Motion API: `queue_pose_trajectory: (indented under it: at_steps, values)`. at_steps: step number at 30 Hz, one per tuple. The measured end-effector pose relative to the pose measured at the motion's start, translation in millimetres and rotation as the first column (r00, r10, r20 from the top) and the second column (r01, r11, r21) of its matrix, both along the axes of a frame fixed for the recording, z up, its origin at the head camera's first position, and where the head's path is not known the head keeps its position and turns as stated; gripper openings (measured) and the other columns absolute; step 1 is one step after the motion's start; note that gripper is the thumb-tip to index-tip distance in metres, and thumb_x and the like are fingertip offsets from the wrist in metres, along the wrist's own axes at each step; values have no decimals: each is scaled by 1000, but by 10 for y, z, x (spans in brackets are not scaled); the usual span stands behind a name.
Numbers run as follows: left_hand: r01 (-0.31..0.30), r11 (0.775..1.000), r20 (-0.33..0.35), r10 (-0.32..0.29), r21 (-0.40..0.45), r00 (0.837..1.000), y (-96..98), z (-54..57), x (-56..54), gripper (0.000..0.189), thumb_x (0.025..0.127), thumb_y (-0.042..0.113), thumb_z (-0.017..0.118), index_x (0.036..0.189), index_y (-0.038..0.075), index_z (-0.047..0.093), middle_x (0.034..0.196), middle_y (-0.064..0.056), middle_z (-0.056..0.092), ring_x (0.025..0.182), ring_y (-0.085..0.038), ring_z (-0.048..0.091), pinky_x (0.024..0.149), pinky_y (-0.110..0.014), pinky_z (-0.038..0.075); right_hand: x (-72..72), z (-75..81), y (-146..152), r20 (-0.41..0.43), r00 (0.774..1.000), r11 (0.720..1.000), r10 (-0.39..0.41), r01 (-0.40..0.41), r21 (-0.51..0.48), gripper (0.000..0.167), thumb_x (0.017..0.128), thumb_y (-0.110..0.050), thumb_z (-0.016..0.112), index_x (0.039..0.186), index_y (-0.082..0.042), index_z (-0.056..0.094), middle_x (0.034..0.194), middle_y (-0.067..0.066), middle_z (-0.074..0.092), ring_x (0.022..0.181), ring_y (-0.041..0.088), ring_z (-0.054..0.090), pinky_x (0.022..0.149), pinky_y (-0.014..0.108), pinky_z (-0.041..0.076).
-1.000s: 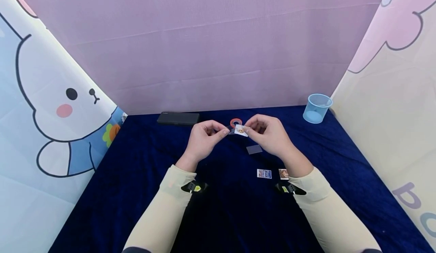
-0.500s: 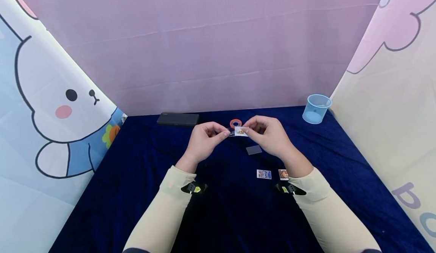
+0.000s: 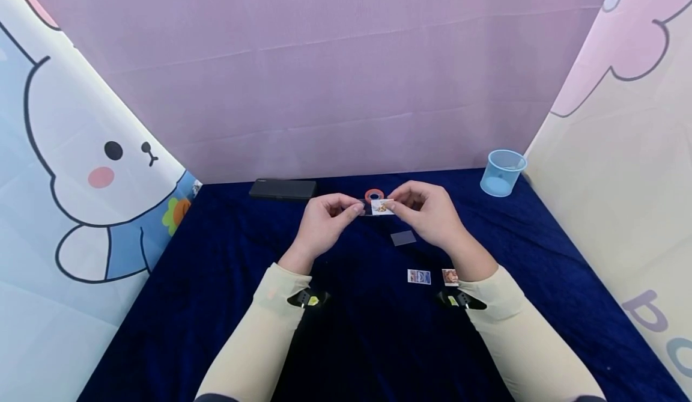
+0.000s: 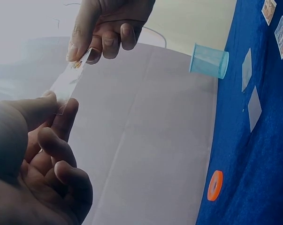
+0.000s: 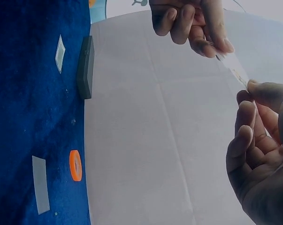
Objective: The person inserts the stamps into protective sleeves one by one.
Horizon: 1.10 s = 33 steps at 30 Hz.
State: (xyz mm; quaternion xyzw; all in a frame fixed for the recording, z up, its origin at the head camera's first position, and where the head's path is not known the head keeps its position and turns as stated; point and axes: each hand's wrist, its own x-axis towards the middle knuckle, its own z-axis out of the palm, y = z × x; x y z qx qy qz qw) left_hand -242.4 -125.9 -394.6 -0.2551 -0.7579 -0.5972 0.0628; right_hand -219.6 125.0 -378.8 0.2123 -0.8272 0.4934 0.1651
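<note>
In the head view, a small white card with a golden-brown picture [image 3: 380, 207] is held up above the table. My right hand [image 3: 429, 214] pinches its right end between thumb and fingers. From the other side, my left hand [image 3: 322, 223] pinches a clear plastic piece [image 3: 367, 209], which looks like a card sleeve. Card and plastic overlap between the hands, and in the left wrist view they make one shiny strip [image 4: 68, 83]. Whether the card is inside the plastic or only against it, I cannot tell. My fingertips cover both outer ends.
A translucent rectangle [image 3: 403, 238] and two small picture cards [image 3: 418, 277] [image 3: 450, 277] lie on the blue cloth. Behind the hands sits an orange-red tape roll [image 3: 374, 195]. A black case [image 3: 283, 188] stands back left, a light-blue bin [image 3: 503, 173] back right. Curtains enclose the table.
The picture card has turned from tilted to nearly level and lines up with the clear plastic. Both hands keep their pinch and have barely shifted.
</note>
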Motion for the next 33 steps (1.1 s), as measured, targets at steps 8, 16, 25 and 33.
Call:
queue_pose_trajectory:
  at_steps: [8, 16, 25, 33]
  values:
    - [17, 999, 3, -17, 34, 1000, 20, 106, 93, 13, 100, 12, 74, 102, 2, 81, 86, -12, 73, 52, -13, 46, 49, -24, 38, 4, 7, -5, 28, 999, 999, 16, -14, -45, 5, 97, -20, 79, 99, -16, 77, 82, -2, 72, 66, 24, 67, 57, 30, 55]
    - [-7, 1000, -17, 7, -7, 1000, -4, 56, 46, 15, 100, 4, 71, 112, -1, 79, 93, -15, 70, 49, -11, 38, 47, -24, 32, -1, 1, 4, 34, 998, 996, 49, -46, -74, 6, 99, -21, 77, 102, -16, 78, 79, 2, 72, 67, 27, 68, 58, 31, 56]
    - [-40, 999, -21, 41, 35, 999, -11, 14, 5, 17, 97, 14, 78, 110, 5, 79, 87, -15, 71, 48, -13, 40, 44, -25, 31, 8, 19, -10, 14, 999, 996, 35, -34, -88, 9, 98, -15, 78, 106, -11, 79, 85, 6, 72, 69, 23, 66, 57, 25, 52]
    - [-47, 998, -19, 48, 50, 999, -19, 29, 11, 9, 97, 17, 78, 102, 10, 81, 77, -13, 65, 51, -17, 39, 46, -26, 32, 13, 22, -9, 15, 999, 994, 47, -46, -99, 13, 97, -10, 77, 110, -10, 79, 87, 7, 73, 71, 24, 68, 58, 25, 52]
